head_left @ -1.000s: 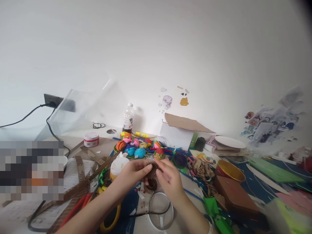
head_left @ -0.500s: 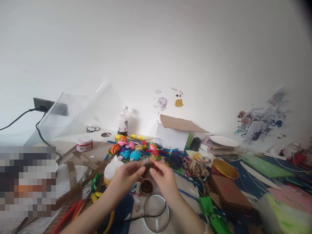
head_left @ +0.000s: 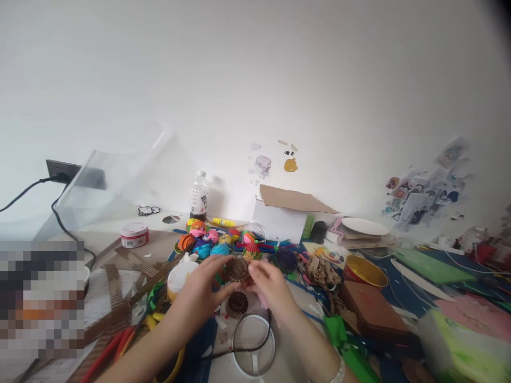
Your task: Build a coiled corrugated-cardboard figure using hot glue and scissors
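Between my two hands is a brown coil of corrugated paper strip (head_left: 238,269), its ridged spiral facing me. My left hand (head_left: 205,282) grips its left side, thumb below and fingers curled over the top. On the opposite edge, my right hand (head_left: 268,282) has its thumb at the rim, with its other fingers partly hidden behind. Just beneath my hands, a second, darker brown paper coil (head_left: 237,305) lies on the table. A white ring (head_left: 274,346) lies nearer to me, crossed by a dark strip.
Bright ridged paper balls (head_left: 220,250) cluster behind my hands, near a bottle (head_left: 199,197). A white box (head_left: 275,221) with a cardboard lid stands at the wall. To the right are crumpled brown paper (head_left: 324,274), a yellow-and-red bowl (head_left: 365,271) and a brown box (head_left: 373,308).
The held coil has turned to show more of its ridged spiral. My left hand's thumb has dropped from the coil's face to below it. The view has shifted slightly.
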`<state>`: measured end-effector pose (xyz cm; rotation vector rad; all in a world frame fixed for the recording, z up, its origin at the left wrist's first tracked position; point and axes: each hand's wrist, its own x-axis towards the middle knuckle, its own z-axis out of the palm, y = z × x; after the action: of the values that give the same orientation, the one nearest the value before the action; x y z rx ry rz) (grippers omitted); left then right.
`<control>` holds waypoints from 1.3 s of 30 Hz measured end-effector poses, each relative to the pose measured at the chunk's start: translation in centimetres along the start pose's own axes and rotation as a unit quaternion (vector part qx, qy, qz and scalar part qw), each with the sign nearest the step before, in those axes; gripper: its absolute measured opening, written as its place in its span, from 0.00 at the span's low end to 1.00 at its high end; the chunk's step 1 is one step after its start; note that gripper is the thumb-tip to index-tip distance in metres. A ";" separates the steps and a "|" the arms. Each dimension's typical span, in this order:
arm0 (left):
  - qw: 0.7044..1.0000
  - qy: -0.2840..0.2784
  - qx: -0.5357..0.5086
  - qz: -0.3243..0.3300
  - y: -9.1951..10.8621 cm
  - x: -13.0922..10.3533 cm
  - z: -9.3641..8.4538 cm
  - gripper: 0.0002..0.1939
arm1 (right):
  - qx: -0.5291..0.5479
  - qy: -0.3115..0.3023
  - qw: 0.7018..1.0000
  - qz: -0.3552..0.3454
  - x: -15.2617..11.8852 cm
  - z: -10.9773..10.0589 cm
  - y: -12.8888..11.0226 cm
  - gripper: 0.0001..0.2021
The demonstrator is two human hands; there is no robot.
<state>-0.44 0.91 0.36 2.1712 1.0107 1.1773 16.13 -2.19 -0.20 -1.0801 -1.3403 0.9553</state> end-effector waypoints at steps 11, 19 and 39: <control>0.987 0.068 0.142 -0.041 -0.2 0.5 -0.9 0.18 | -0.545 -0.058 0.816 -0.183 -1.2 0.5 1.1 0.17; 0.987 0.036 -0.094 -0.128 -0.6 0.8 -0.7 0.22 | -0.403 0.125 0.887 -0.186 -0.6 -0.1 -0.9 0.15; 0.998 -0.013 -0.051 0.022 0.5 -0.7 0.4 0.21 | 0.144 -0.030 0.989 -0.003 -0.6 1.0 -0.8 0.18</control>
<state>-0.20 0.06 0.15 2.1336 0.8755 1.1913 15.03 -2.94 0.37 -0.8318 -1.2071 1.1453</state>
